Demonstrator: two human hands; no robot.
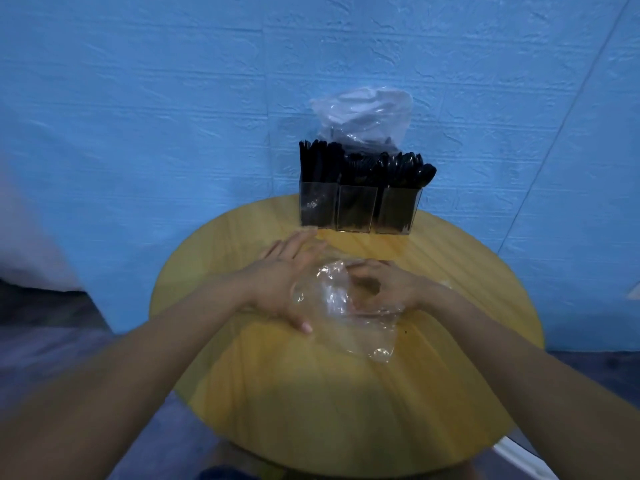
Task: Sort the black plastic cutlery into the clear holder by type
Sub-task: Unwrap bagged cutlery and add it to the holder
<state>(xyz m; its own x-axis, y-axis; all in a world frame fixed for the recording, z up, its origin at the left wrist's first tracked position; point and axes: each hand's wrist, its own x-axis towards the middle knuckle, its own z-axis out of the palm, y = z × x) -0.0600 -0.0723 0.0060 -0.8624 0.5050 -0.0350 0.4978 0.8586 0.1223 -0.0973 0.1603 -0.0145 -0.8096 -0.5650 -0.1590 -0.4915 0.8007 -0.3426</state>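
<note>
Your left hand (pixel 287 278) lies flat with fingers spread on a clear plastic bag (pixel 349 317) in the middle of the round wooden desk (pixel 346 410); your right hand (pixel 384 285) curls its fingers into the same bag. The clear holder (pixel 356 211) stands at the desk's far edge, its three compartments packed with black cutlery (pixel 363 168), another plastic bag (pixel 363 116) behind it.

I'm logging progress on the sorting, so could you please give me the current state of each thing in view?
clear holder: upright, three compartments full of black cutlery.
plastic bag: empty, crumpled flat on the table.
second bag: bunched up behind the holder.
left hand: open, fingers straight, on the bag.
right hand: fingers curled, pinching the bag.
</note>
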